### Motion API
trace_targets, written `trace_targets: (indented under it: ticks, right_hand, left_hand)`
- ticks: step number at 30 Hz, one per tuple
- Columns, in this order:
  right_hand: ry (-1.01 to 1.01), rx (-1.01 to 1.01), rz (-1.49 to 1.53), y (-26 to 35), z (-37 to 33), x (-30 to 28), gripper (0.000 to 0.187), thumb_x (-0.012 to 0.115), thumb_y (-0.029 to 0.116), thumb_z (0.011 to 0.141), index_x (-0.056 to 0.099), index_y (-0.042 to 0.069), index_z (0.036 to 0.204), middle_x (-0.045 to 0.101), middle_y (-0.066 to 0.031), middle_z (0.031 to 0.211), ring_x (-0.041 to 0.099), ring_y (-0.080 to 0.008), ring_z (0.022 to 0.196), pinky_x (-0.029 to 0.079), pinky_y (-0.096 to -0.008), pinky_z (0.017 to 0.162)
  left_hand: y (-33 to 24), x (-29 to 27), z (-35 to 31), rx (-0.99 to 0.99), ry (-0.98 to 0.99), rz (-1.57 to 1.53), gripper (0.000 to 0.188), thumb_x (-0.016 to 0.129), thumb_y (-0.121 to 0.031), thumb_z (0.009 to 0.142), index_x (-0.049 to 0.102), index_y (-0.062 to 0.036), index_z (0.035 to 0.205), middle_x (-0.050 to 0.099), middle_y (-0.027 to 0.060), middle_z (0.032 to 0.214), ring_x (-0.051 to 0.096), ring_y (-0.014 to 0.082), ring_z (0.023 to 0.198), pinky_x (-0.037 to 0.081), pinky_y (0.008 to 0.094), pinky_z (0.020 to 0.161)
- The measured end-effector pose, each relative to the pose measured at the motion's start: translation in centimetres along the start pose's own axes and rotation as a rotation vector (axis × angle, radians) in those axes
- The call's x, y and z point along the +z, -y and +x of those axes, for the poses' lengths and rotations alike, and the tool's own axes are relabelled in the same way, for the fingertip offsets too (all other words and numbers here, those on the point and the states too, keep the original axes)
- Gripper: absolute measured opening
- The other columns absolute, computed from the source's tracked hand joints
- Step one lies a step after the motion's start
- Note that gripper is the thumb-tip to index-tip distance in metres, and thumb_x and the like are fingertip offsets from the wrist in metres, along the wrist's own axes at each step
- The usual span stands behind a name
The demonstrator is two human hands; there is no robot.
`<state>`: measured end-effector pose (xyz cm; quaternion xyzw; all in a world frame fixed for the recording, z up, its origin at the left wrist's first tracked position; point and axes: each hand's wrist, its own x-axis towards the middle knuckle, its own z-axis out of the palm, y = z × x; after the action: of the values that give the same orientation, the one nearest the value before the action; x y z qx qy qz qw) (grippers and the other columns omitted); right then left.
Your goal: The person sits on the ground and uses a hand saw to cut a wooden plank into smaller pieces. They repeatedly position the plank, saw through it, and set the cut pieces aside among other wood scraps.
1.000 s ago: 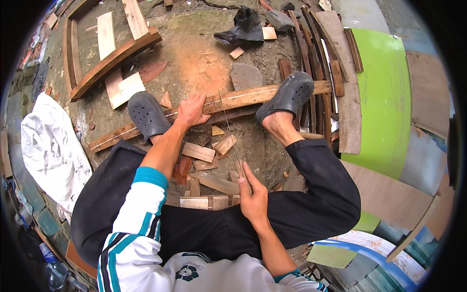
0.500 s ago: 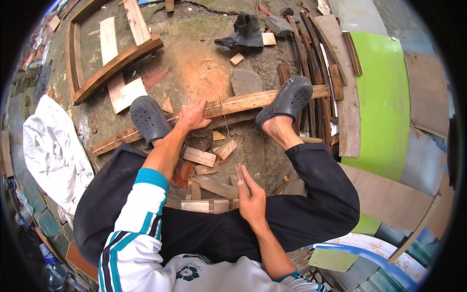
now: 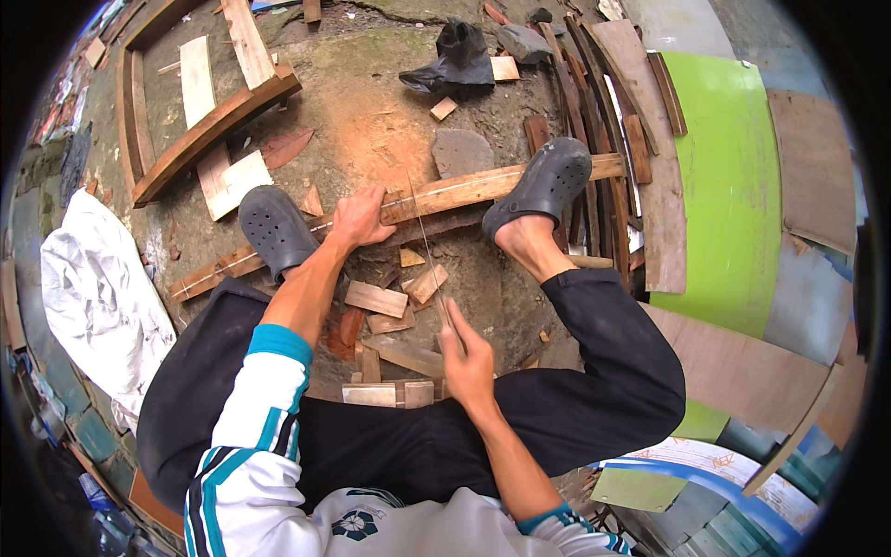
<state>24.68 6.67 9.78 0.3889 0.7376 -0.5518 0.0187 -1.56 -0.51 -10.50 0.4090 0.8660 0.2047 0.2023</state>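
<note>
Firmly, your left hand clasps the plank; your right hand grips the saw.
Ideally, stroke straight, without twisting.

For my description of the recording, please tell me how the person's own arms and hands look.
The left hand and right hand are bare: no gloves or watch show. The left sleeve is white with a teal cuff and teal and dark stripes; the right sleeve, partly out of view, looks similar.
</note>
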Motion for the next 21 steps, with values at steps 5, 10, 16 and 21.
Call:
trace_targets:
  ticks: [5, 10, 16, 21]
  right_hand:
    - [-0.132, -0.095, 0.024, -2.0, 10.1, 4.2, 0.043, 0.055, 0.019, 0.100, 0.058, 0.000, 0.138, 0.064, -0.0241, 0.131, 0.062, -0.0334, 0.124, 0.047, -0.0359, 0.102]
    - [-0.031, -0.024, -0.015, 0.7, -0.3, 0.2, 0.043, 0.056, 0.014, 0.101, 0.055, -0.002, 0.142, 0.062, -0.0236, 0.136, 0.058, -0.0298, 0.130, 0.042, -0.0357, 0.109]
    - [-0.085, -0.043, 0.079, -2.5, 4.9, 2.1, 0.042, 0.054, 0.012, 0.101, 0.056, 0.003, 0.142, 0.065, -0.0204, 0.133, 0.063, -0.0283, 0.124, 0.048, -0.0380, 0.102]
    - [-0.065, 0.003, 0.048, -0.9, 10.6, 3.1, 0.043, 0.055, 0.016, 0.101, 0.056, 0.000, 0.141, 0.063, -0.0209, 0.136, 0.060, -0.0274, 0.128, 0.045, -0.0334, 0.104]
  left_hand:
    - [-0.7, 0.0, -0.1, 0.054, -0.006, -0.028, 0.058, 0.079, -0.038, 0.066, 0.057, -0.0026, 0.107, 0.066, 0.0206, 0.099, 0.066, 0.0430, 0.095, 0.052, 0.0520, 0.078]
    - [0.3, 0.5, -0.4, -0.007, -0.004, 0.019, 0.062, 0.080, -0.038, 0.066, 0.056, -0.0035, 0.111, 0.066, 0.0199, 0.103, 0.066, 0.0411, 0.098, 0.053, 0.0511, 0.078]
    - [-0.6, 1.0, -1.2, -0.008, 0.017, 0.004, 0.065, 0.081, -0.039, 0.066, 0.056, -0.0030, 0.114, 0.066, 0.0193, 0.104, 0.065, 0.0402, 0.100, 0.054, 0.0504, 0.079]
    - [-1.0, -0.6, -0.2, -0.001, 0.034, 0.046, 0.064, 0.081, -0.040, 0.066, 0.056, -0.0024, 0.112, 0.066, 0.0169, 0.106, 0.065, 0.0378, 0.104, 0.054, 0.0488, 0.080]
